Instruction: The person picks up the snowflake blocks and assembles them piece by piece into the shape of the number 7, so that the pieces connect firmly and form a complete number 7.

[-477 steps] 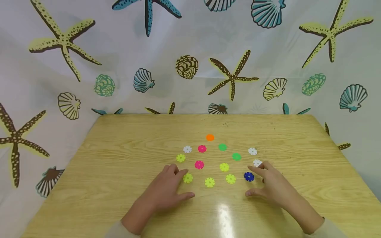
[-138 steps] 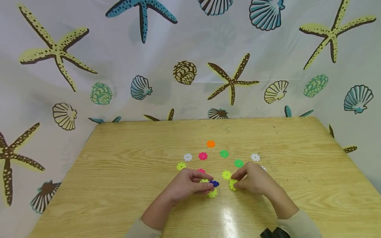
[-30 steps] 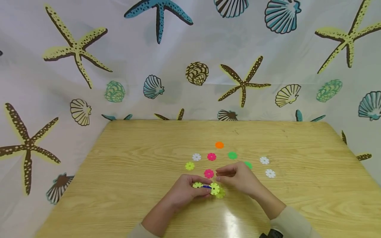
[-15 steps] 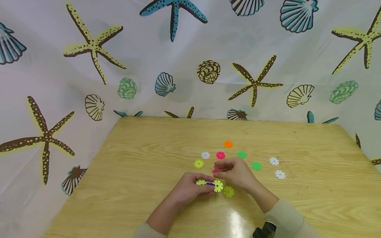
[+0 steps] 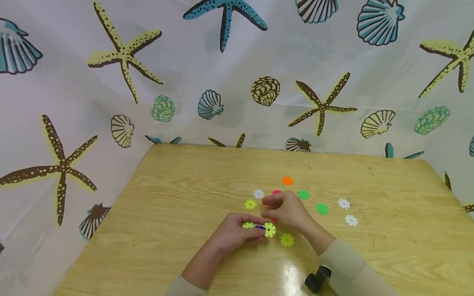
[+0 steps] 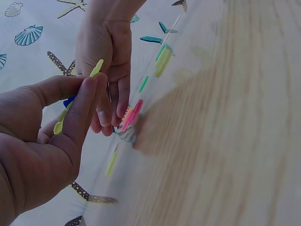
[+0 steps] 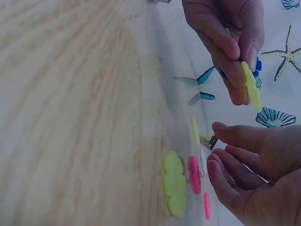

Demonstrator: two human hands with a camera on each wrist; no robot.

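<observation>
My left hand (image 5: 234, 232) pinches a small joined piece made of flower-shaped notched discs. A yellow disc (image 5: 270, 230) stands upright at its right end, a dark blue disc (image 5: 260, 227) lies edge-on in the middle, and another yellow disc (image 5: 248, 225) shows at the left. Fingers cover part of it. Just beyond hovers my right hand (image 5: 286, 209), thumb apart from bent fingers and nothing between them in the right wrist view. Beneath it a pink disc (image 5: 274, 219) is mostly hidden. A loose yellow disc (image 5: 287, 240) lies nearer me.
Around the hands on the wooden table (image 5: 200, 176) lie another yellow disc (image 5: 250, 204), a white disc (image 5: 259, 193), a partly hidden pink disc (image 5: 276, 192) and an orange disc (image 5: 287, 181). Green discs (image 5: 323, 209) and more white discs (image 5: 351, 220) lie to the right.
All discs lay loose at first; the blue one and yellow ones are now joined in my left hand. Lately my right hand left that piece and moved over the pink disc.
</observation>
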